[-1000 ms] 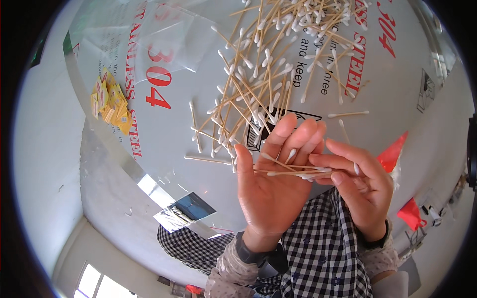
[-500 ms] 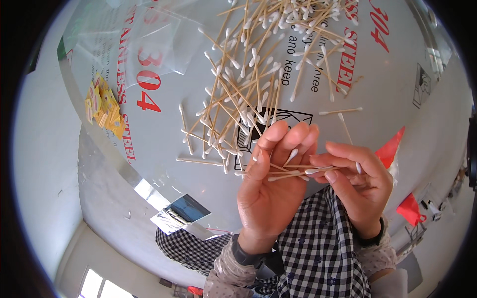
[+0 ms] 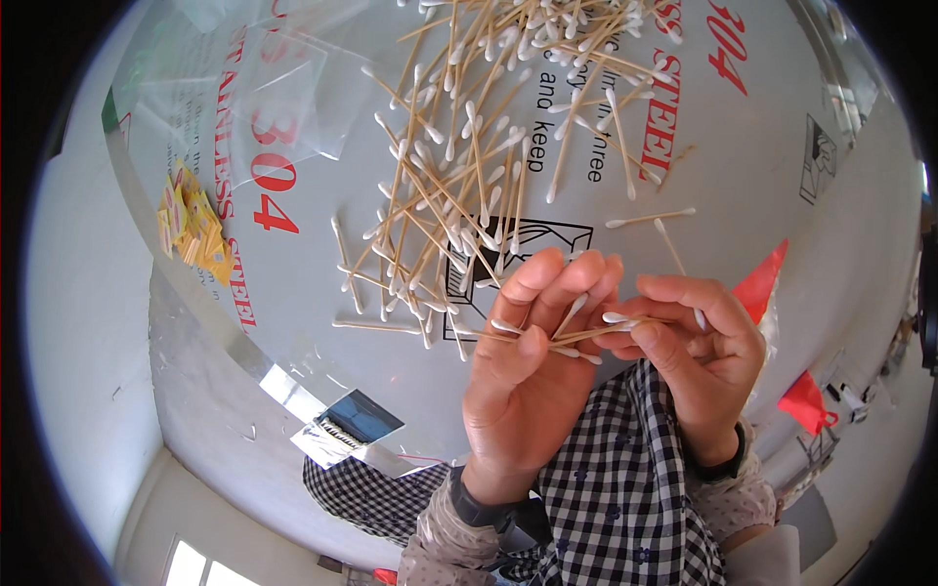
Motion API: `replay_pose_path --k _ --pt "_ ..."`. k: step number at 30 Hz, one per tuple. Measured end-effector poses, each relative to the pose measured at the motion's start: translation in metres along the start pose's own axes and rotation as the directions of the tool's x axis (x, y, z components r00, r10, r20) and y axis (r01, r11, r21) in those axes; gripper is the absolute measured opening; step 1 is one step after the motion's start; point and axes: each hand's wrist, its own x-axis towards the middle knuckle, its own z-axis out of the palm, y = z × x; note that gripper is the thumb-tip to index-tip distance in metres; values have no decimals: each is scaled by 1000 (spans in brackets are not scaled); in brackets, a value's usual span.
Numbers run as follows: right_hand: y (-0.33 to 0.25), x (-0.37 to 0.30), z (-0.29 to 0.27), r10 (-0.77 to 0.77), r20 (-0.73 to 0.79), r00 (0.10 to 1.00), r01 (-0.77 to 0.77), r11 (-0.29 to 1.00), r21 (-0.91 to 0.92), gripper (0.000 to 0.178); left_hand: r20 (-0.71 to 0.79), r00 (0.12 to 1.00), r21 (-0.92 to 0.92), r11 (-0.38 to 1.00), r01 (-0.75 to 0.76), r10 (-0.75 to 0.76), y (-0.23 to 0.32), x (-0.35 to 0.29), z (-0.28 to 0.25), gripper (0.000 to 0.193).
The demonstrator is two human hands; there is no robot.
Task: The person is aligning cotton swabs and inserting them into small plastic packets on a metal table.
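Observation:
Between my two hands, low over the near side of the table, several wooden-stick cotton swabs [image 3: 576,338] lie crosswise. My left hand [image 3: 532,356] is palm up, its fingers curled and its thumb pressing the sticks against them. With thumb and fingertips my right hand [image 3: 705,342] pinches the right-hand ends of swabs, and a white tip shows among its fingers. How many sticks each hand has is hard to make out. Just beyond my hands, a loose heap of cotton swabs [image 3: 445,186] spreads to the far edge of view. A single swab [image 3: 651,218] lies to its right.
Grey printed sheeting covers the table [image 3: 391,366]. Yellow packets [image 3: 198,227] are piled at the left edge, with clear plastic film [image 3: 293,98] behind them. A red piece [image 3: 761,281] lies beside my right hand. A small dark-and-white box [image 3: 360,418] sits at the near left edge.
My left thumb has folded down over the swabs, and their sticks have shifted within the grip. My right hand stays pinched beside them. The whole view has moved slightly.

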Motion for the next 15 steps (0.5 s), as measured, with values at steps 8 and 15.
replay_pose_path --k 8,15 --pt "-1 0 -2 35 19 999 -35 998 44 30 -58 998 -22 1000 20 -22 0 -1 4 43" --pt "4 -2 1 -18 -3 1000 18 999 -32 27 -56 998 -33 999 19 -20 0 -2 3 41"
